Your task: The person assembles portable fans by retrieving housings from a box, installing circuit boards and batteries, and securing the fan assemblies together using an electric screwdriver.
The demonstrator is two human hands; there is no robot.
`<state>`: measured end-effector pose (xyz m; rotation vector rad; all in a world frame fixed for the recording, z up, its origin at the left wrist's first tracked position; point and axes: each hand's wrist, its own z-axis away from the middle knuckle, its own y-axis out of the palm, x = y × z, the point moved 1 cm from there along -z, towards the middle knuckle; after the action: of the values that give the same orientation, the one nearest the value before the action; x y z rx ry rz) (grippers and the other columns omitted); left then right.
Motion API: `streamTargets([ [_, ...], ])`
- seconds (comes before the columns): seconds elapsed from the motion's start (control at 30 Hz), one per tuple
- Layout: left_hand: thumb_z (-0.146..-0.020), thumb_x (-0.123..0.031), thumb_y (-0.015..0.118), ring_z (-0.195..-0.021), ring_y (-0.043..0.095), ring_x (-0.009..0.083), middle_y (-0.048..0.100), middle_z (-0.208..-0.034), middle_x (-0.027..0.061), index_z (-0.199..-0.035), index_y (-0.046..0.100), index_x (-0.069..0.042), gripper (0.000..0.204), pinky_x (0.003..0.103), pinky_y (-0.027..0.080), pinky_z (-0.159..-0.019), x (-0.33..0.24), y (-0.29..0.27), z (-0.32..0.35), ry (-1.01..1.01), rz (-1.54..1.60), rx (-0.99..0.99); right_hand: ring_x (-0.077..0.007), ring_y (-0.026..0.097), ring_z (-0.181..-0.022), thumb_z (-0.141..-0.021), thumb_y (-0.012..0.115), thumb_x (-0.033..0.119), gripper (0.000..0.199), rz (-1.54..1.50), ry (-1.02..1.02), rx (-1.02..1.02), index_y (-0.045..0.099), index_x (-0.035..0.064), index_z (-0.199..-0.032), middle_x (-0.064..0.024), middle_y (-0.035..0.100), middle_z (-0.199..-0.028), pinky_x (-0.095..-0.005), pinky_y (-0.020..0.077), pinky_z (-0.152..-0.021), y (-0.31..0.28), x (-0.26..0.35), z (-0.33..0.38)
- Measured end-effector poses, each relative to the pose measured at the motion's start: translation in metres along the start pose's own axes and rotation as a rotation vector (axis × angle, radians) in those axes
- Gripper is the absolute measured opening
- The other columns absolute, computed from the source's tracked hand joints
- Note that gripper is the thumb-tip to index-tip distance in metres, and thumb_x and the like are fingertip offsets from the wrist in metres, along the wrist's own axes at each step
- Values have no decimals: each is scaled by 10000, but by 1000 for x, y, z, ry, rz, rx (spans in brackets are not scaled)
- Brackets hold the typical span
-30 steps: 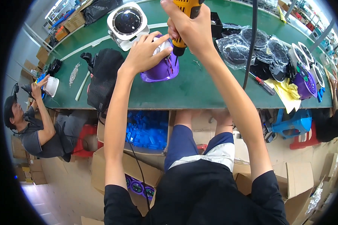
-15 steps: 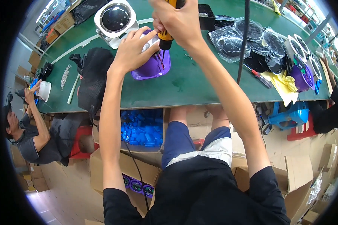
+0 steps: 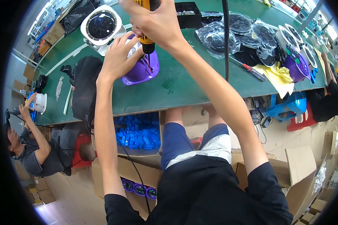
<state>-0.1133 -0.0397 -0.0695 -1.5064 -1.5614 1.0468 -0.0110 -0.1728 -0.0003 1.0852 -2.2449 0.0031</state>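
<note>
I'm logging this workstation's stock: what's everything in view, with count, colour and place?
table: 1, green, across top
driver: 1, yellow, in right hand
housing: 1, purple, under left hand
device: 1, white, beyond left hand
bag: 1, black, table's left
tray: 1, black, table's far side
wrapped discs: several, black, table's right
screwdriver: at least 1, red, below discs
crumpled material: uncounted, yellow, beside screwdriver
rings: several, white, far right
round part: 1, purple, by rings
small parts: many, blue, under table
stools: 3, blue and red, beside table
cartons: several, brown, floor
co-workers: at least 2, dark clothes, both sides
left hand: 1, bare, on housing
right hand: 1, bare, around driver
</note>
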Motion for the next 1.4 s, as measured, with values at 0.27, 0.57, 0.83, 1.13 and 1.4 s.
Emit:
streamTargets([
  [0.27, -963, -344, 619, -1281, 525, 330, 565, -1396, 147, -1276, 657, -112, 392, 482, 470, -1018, 2, 1, 1, 39, -6, -58, -84, 572, -551, -877, 734, 206, 205, -37, 129, 105, 679, 11, -905, -11, 628, -636, -281, 476, -531, 0, 2, -3],
  [0.57, -874, -120, 534, -941, 592, 463, 662, -947, 252, -917, 622, 34, 182, 541, 463, -812, -3, -6, -4, 12, 150, -16, -107, 601, -523, -841, 764, 261, 270, 53, 129, 220, 669, 11, -867, -38, 635, -631, -294, 491, -509, 1, -13, -11],
  [0.83, -838, -68, 510, -900, 607, 459, 663, -888, 252, -892, 629, 43, 172, 549, 469, -777, -10, -10, -6, 25, 164, -41, -133, 621, -552, -835, 765, 269, 279, 95, 101, 170, 669, 10, -879, -48, 645, -642, -305, 510, -544, -4, -23, -9],
  [1.13, -871, -122, 522, -1033, 574, 431, 647, -1103, 246, -877, 655, 40, 210, 521, 458, -850, 3, 0, -6, -2, 34, 36, -163, 643, -585, -828, 766, 276, 292, 121, 32, 138, 669, 9, -893, -60, 656, -653, -317, 532, -583, 7, -22, -17],
  [1.4, -1050, -363, 460, -1338, 481, 346, 535, -1435, 151, -1467, 547, -211, 452, 456, 390, -1114, -5, -12, 16, -99, 15, 29, -150, 587, -667, -919, 727, 175, 226, 338, -223, -142, 584, 18, -994, -73, 607, -764, -309, 491, -622, -10, -3, -21],
])
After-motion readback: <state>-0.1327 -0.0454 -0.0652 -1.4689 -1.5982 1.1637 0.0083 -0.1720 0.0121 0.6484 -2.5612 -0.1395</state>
